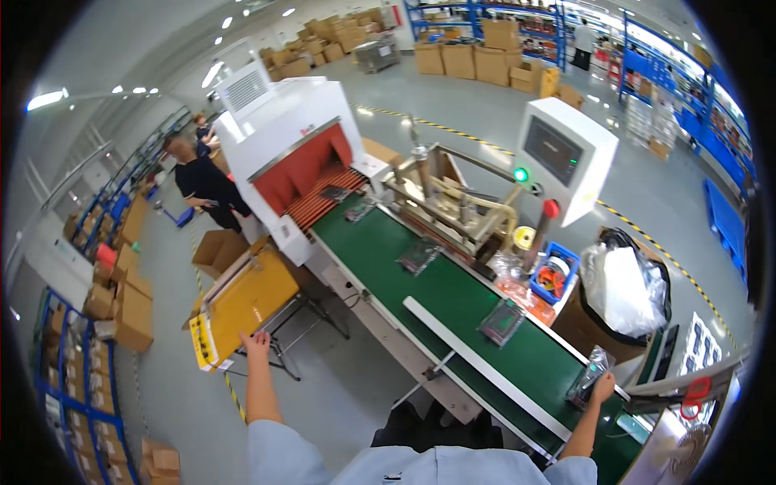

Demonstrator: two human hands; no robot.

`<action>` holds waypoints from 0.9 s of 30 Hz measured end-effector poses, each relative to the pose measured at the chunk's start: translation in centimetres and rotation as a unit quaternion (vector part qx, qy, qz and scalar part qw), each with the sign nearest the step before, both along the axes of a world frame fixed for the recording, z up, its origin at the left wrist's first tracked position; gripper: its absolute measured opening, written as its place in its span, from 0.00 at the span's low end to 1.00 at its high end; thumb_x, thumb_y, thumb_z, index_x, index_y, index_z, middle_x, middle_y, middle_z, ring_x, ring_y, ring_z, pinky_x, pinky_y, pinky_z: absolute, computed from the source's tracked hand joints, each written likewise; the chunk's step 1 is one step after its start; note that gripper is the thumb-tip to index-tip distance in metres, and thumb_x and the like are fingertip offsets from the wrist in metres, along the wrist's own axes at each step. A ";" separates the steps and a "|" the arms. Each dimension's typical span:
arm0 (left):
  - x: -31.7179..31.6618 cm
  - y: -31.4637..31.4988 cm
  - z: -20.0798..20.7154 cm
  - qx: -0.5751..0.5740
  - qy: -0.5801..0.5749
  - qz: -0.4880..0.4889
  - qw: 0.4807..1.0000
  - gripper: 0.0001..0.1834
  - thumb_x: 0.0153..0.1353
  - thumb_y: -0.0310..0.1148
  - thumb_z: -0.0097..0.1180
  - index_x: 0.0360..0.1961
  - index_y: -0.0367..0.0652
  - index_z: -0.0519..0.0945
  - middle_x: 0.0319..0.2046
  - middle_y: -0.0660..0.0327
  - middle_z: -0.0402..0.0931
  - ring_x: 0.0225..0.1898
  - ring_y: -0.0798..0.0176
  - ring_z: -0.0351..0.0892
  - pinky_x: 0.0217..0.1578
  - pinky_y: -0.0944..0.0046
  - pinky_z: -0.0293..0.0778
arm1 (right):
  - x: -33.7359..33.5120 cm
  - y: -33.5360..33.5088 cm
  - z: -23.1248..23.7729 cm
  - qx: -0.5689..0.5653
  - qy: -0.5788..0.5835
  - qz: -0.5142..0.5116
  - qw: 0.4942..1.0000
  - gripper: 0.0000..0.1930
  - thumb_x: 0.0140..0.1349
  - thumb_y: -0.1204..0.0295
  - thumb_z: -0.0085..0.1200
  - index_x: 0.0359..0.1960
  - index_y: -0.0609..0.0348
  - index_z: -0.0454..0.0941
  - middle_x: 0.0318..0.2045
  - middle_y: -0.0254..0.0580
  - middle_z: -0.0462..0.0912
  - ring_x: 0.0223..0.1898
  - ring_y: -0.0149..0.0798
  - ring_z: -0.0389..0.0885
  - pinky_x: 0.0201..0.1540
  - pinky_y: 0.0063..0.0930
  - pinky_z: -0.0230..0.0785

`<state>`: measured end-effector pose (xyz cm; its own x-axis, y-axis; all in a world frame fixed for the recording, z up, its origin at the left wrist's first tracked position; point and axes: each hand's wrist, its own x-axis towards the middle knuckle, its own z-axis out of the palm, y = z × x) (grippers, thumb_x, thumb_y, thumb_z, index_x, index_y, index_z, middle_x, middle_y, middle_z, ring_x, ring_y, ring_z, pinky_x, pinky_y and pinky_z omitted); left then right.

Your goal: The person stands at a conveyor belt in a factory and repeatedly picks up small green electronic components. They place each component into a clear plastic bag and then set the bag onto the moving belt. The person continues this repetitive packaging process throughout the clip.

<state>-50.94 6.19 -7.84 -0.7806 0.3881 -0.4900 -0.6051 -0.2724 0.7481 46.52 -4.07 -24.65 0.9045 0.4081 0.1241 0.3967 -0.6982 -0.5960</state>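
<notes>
My right hand (602, 387) is closed on the edge of a clear plastic-wrapped package (584, 388) with dark contents, at the near right end of a green conveyor belt (444, 302). Farther along the belt lie similar wrapped packages, one (503, 322) near the middle, another (418, 255) beyond it, and more close to the machine mouth. Out to the left, my left hand (256, 343) has its fingers apart at the near corner of a yellow-topped table (255, 293). Nothing shows in that hand.
A white machine (283, 121) with red curtain strips (301, 174) stands over the belt's far end. A white guide rail (485, 364) runs along the belt. Beyond it are a control box (566, 158), a blue basket (554, 273) and a bagged bin (622, 291). A person (208, 184) stands far left.
</notes>
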 end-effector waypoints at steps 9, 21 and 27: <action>-9.9 -0.6 -3.2 -0.032 -0.055 0.023 0.998 0.46 0.47 0.68 0.45 0.49 0.32 0.59 0.46 0.50 0.63 0.48 0.54 0.66 0.43 0.53 0.70 | -13.7 1.1 8.3 0.039 -0.045 0.040 0.997 0.24 0.61 0.62 0.42 0.54 0.68 0.63 0.42 0.54 0.70 0.41 0.50 0.69 0.46 0.38 0.59; -24.4 -3.7 -9.5 -0.384 0.168 -0.282 0.863 0.37 0.51 0.51 0.52 0.57 0.43 0.55 0.56 0.47 0.54 0.53 0.43 0.60 0.49 0.47 0.62 | -49.5 8.4 10.4 0.250 0.030 0.253 0.934 0.18 0.56 0.82 0.40 0.50 0.62 0.68 0.32 0.39 0.73 0.30 0.29 0.69 0.34 0.20 0.63; -30.8 -1.2 -12.1 -0.574 0.314 -0.389 0.649 0.48 0.48 0.51 0.54 0.63 0.41 0.44 0.63 0.42 0.37 0.64 0.39 0.39 0.61 0.55 0.48 | -60.9 11.6 14.5 0.205 0.007 0.342 0.917 0.11 0.55 0.82 0.44 0.41 0.63 0.72 0.30 0.37 0.72 0.28 0.30 0.69 0.29 0.21 0.61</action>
